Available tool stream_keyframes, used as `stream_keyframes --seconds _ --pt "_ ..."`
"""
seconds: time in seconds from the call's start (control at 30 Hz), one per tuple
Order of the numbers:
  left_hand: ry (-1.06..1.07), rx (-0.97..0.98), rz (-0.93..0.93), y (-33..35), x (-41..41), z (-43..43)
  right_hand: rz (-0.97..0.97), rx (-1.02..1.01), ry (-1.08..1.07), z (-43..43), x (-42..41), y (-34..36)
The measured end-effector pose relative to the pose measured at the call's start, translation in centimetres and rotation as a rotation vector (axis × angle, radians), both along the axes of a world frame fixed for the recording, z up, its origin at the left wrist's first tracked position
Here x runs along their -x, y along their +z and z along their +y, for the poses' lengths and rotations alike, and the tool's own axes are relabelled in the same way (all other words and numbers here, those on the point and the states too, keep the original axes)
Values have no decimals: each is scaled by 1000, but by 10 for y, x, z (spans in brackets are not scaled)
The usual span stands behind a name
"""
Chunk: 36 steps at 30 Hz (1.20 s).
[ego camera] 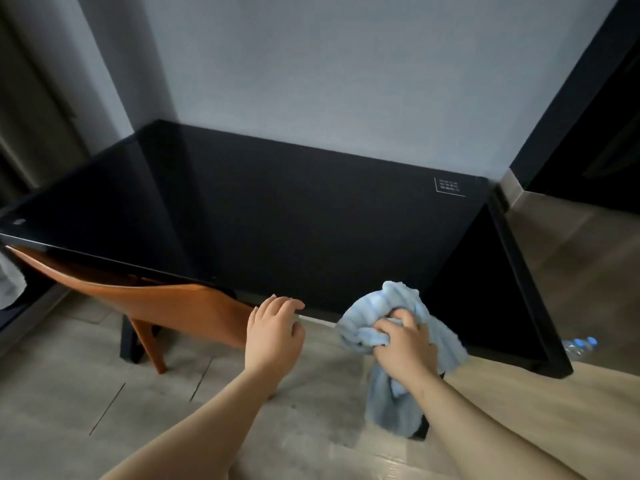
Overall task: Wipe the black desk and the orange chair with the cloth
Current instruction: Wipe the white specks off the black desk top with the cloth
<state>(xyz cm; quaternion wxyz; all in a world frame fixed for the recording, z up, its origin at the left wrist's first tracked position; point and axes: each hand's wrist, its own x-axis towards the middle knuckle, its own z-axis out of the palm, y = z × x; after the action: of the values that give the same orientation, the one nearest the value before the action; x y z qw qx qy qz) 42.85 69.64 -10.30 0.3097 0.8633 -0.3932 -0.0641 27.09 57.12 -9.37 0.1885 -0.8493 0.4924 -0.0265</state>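
A: What does the room look like around the bench?

B: The bench is black and glossy, its far edge against a pale grey wall. A small white printed label sits on its far right corner. A dark side panel drops from its right end to a wood-look floor. A curtain hangs off the bench's left end, and a dark panel stands past its right end.

A: And the chair?

B: The orange chair is tucked under the bench's near left edge, its curved back showing just below the rim and one leg on the floor. Low beside the bench's right panel lie clear plastic bottles with blue caps.

A: Where are the hands?

B: Both reach toward the bench's near edge. The left hand is bare and holds nothing; its fingers are loosely spread and slightly bent, the tips at the rim just right of the chair back. I cannot tell whether they touch the rim.

A: The cloth?

B: The light blue cloth is bunched in the right hand, fingers curled into its folds, at the bench's near edge toward the right end. Part of it rises over the rim and a long tail hangs below the wrist toward the floor.
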Motion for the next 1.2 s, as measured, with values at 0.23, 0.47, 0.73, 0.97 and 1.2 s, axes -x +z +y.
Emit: stream_keyframes --seconds 0.23,0.47,0.73,0.97,1.2 --pt "85 -46 140 -1 -6 29 100 -191 95 51 -18 -31" --pt "294 -38 284 2 -58 84 -428 -314 -13 84 -93 16" --pt "690 217 499 31 -149 138 -629 -340 81 120 -209 56" --pt "839 342 809 20 -212 135 -216 -151 90 133 -273 37" --pt "1077 530 1237 10 -236 96 -16 -230 119 112 -301 34"
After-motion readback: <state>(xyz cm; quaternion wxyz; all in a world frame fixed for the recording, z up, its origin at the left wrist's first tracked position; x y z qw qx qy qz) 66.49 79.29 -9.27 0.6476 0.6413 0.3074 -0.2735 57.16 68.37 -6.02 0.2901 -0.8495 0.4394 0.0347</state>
